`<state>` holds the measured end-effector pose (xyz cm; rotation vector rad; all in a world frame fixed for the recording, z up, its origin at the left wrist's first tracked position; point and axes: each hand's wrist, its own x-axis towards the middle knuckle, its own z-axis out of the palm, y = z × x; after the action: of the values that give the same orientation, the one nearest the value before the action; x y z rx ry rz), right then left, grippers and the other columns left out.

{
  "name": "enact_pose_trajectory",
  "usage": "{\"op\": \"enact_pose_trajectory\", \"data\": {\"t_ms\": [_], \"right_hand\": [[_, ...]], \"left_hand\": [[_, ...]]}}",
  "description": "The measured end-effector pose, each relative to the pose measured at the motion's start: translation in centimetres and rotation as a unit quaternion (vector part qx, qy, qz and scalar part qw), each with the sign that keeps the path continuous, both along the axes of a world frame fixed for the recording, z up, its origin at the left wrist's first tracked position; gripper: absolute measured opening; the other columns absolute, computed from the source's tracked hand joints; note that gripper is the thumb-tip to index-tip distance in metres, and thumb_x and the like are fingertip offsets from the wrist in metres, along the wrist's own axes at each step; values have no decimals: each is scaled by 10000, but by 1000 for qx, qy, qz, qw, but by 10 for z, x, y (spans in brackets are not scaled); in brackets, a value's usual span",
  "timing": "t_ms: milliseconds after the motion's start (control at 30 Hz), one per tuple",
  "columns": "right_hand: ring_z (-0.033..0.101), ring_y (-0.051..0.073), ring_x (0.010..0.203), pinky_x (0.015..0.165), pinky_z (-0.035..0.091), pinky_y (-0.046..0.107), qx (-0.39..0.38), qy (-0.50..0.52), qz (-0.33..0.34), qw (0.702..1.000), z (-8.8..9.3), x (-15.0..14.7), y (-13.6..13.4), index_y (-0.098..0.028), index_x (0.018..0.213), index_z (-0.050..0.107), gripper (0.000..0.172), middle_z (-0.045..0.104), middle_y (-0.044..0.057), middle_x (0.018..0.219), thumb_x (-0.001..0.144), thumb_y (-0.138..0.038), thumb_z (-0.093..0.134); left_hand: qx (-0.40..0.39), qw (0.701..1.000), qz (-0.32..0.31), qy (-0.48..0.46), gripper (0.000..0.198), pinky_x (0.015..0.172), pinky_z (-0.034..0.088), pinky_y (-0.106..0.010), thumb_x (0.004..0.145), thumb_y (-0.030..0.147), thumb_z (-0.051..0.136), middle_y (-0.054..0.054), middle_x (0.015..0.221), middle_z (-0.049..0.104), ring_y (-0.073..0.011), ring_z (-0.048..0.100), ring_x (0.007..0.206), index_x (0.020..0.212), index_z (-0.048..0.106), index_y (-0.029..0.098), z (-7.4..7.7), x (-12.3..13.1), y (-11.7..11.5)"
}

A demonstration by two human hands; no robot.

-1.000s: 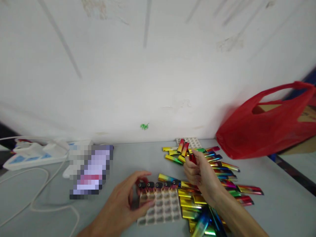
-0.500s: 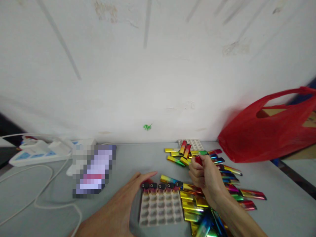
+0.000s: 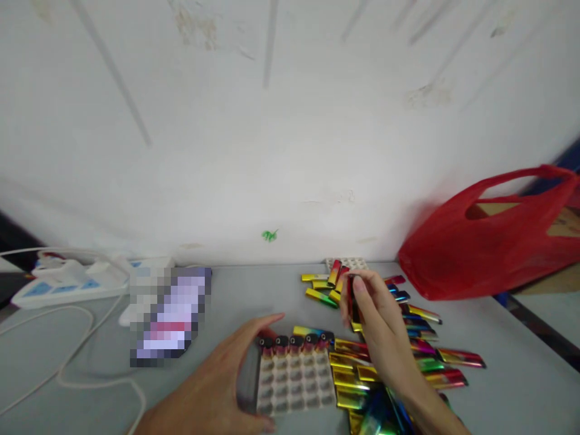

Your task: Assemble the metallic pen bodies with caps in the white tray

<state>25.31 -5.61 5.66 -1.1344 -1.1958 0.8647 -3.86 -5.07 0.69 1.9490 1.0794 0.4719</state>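
Note:
A pale grid tray lies on the table in front of me. Several black-topped lighters stand upright in its back row, while the front rows show bare pockets. My left hand curves around the tray's left side with fingers and thumb spread apart; whether it touches the tray I cannot tell. Above the pile on the right, my right hand pinches a dark-red lighter, held roughly upright. Shiny loose lighters in gold, blue, green and red lie beside the tray and partly under my right forearm.
A second grid tray lies at the back against the wall. To the right sits a red plastic bag. On the left are a blurred-out phone, a power strip and a loose white cable.
My right hand has turned and risen slightly, so the lighter in it now shows upright between thumb and fingers. My left hand stays around the tray.

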Motion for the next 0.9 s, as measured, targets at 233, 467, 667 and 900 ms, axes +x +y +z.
{"op": "enact_pose_trajectory", "data": {"t_ms": [233,467,667,900], "right_hand": [[655,193,938,831,513,301,175,-229,39,957,6,-2,-32,-315,1253,662,139,662,13,1008,1138,-289,589],[780,166,887,805,543,292,249,-368,153,883,4,-25,-39,-263,1291,638,187,814,3,1036,1180,-369,531],[814,187,799,664,513,317,260,-419,123,861,-14,-38,-34,-243,1217,665,276,839,4,962,1208,-386,429],[841,208,835,711,595,318,238,-399,99,880,-28,-47,-34,-232,1308,642,273,854,25,1031,1209,-361,423]], "left_hand": [[-15,1000,-4,-20,1296,1296,403,-556,585,362,1100,-60,1597,586,-409,589,1438,1674,401,434,2,-2,-2],[-36,999,-4,-31,1121,1276,424,-563,711,321,1016,-64,1561,601,-391,577,1437,1651,411,411,6,0,-2],[-25,999,-9,-31,1097,1259,448,-566,693,254,1007,-60,1517,635,-392,602,1409,1624,446,406,8,2,-1],[-7,1000,-6,-29,1084,1306,392,-579,708,242,997,-55,1620,562,-394,548,1482,1621,439,417,2,1,-1]]}}
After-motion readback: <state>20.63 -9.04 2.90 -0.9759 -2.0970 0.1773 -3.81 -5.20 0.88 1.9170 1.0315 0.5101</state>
